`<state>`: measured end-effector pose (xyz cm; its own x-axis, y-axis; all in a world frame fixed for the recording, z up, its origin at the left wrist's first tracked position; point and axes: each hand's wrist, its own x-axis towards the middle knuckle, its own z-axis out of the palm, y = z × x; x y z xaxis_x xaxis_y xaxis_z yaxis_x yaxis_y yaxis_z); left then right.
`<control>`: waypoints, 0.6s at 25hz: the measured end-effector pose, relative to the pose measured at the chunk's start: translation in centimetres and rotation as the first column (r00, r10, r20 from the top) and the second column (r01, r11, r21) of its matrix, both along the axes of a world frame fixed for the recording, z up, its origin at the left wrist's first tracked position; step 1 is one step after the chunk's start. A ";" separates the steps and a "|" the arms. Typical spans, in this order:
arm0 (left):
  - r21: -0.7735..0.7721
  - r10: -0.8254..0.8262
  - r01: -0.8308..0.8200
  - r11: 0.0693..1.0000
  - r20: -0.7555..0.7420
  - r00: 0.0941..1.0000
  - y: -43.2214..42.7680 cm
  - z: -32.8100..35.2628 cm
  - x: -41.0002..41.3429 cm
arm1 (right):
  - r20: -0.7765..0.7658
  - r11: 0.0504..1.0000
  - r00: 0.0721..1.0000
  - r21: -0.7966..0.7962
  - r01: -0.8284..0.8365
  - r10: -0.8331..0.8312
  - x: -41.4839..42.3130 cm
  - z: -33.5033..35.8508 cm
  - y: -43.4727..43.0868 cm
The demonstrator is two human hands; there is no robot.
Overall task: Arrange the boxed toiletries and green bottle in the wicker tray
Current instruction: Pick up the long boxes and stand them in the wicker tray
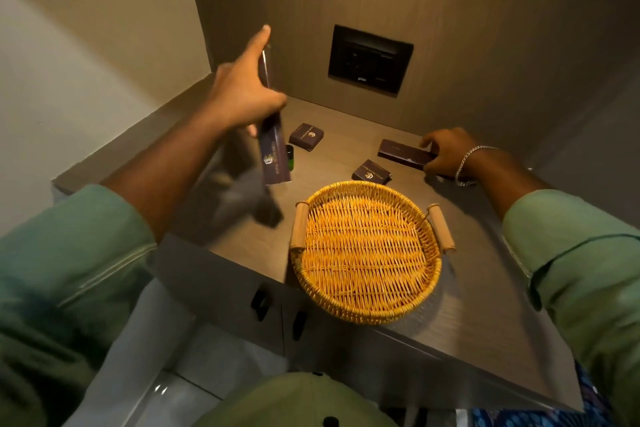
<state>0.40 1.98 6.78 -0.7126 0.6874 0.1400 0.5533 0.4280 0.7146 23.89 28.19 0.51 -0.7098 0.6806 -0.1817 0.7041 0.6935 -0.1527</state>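
A person's left hand [242, 94] grips a long dark box [272, 149] raised above the counter [485, 288]; the right hand [446, 152] closes on another long box [403, 153]. The wicker tray [367, 314] overhangs the front edge, green bottle [290, 158] behind.
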 end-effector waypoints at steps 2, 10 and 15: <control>0.125 -0.099 0.103 0.987 -0.042 0.994 -0.1 2.5 2.2 | -0.112 1.000 0.994 0.007 0.004 -0.003 0.0 1.8 -0.6; -0.173 -0.284 0.273 0.946 -0.039 0.958 0.7 -0.9 8.4 | -0.346 0.994 0.938 -0.099 -0.045 0.008 0.9 8.5 -10.1; -0.333 -0.298 0.262 0.906 -0.060 0.953 1.0 -4.7 8.1 | -0.117 0.997 0.993 -0.069 0.022 -0.030 1.3 5.0 -15.0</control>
